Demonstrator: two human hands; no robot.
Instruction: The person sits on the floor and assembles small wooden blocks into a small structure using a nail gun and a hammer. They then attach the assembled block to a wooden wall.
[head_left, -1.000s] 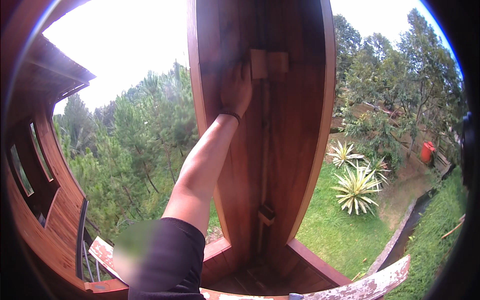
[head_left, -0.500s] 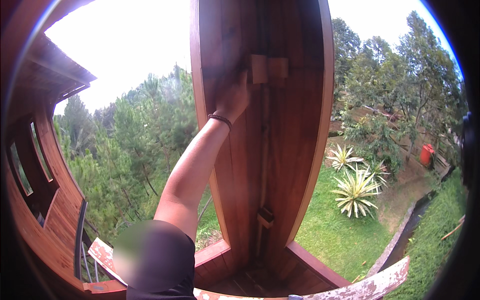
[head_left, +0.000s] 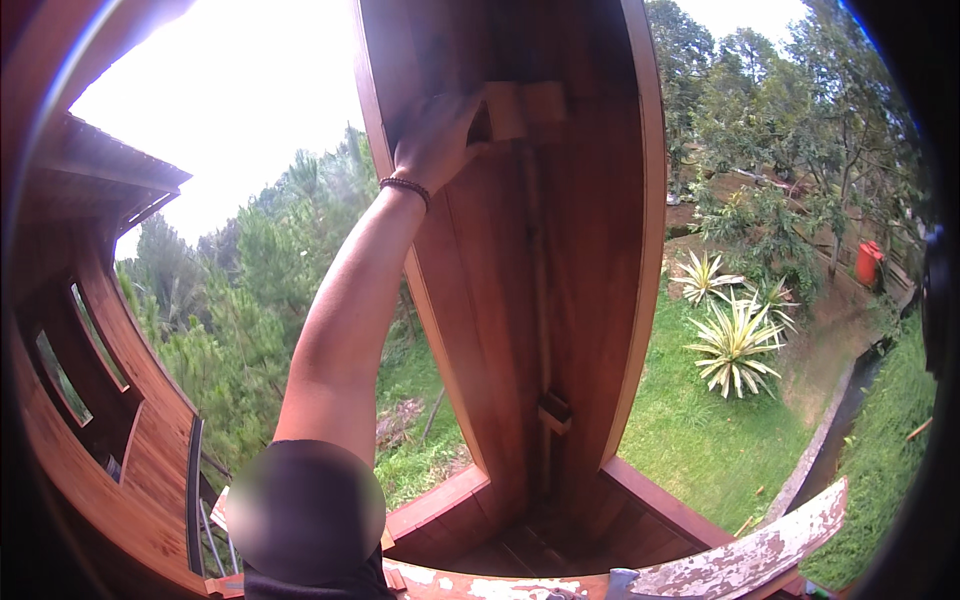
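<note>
My left hand (head_left: 437, 137), with a dark beaded bracelet (head_left: 405, 186) at its wrist, reaches up against the dark reddish-brown wooden boards (head_left: 455, 230) of a tall corner post or column. Its fingers curve toward the boards, and the thumb stands below the forefinger. A dark patch shows between them; whether it is a held thing or shadow, I cannot make out. Right beside the fingertips is a pale wooden block (head_left: 506, 112), with a second one (head_left: 545, 103) next to it. My right hand is not in view.
Below the blocks a thin vertical strip (head_left: 540, 260) runs down the inner corner to a small wooden box-like piece (head_left: 554, 413). A plank with flaking paint (head_left: 740, 545) crosses the bottom. Another wooden building (head_left: 150, 440) stands left; lawn (head_left: 690, 460) and spiky plants (head_left: 735, 345) lie below right.
My left hand has shifted left and up in the view, along with the blocks, and still works beside them. The hand is less smeared now. The view has tilted slightly, with the lower plank shifting right.
</note>
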